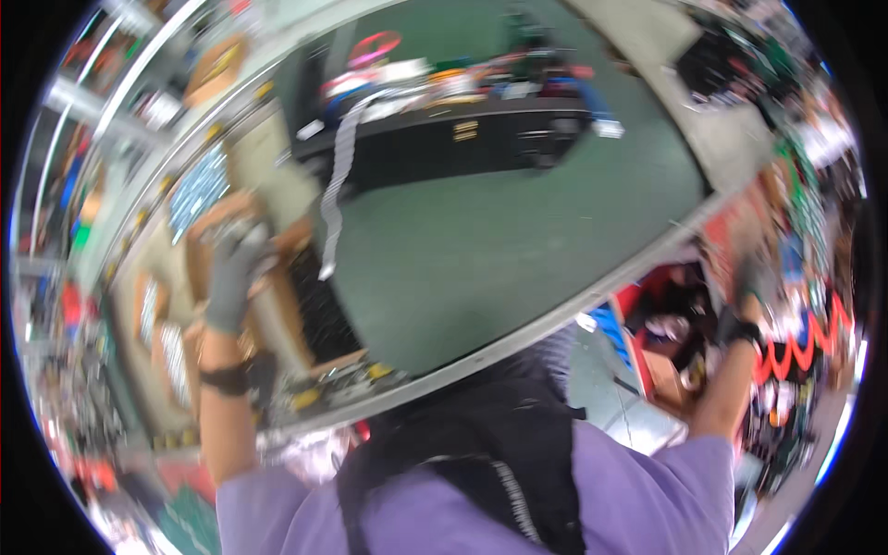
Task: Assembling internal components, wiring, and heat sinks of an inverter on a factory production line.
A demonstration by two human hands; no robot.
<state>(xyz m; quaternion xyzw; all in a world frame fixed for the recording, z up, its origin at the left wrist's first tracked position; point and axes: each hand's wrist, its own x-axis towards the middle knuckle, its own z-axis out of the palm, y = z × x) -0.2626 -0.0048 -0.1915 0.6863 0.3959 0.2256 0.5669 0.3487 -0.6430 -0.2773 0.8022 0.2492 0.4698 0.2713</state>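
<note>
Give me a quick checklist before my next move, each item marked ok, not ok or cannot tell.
1. Left hand gloved: ok, grey glove on.
2. Right hand gloved: ok, grey despite the blur.
3. What each hand grips: cannot tell, too blurred.
4. White strip tucked inside the black bin: not ok, it trails down onto the green table.
5. Black bin on the table: ok.

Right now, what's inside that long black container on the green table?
A blurred, colourful jumble shows above the front of the black container, including a pink ring; a pale strip hangs near its left end. The front wall hides anything lower.
</note>
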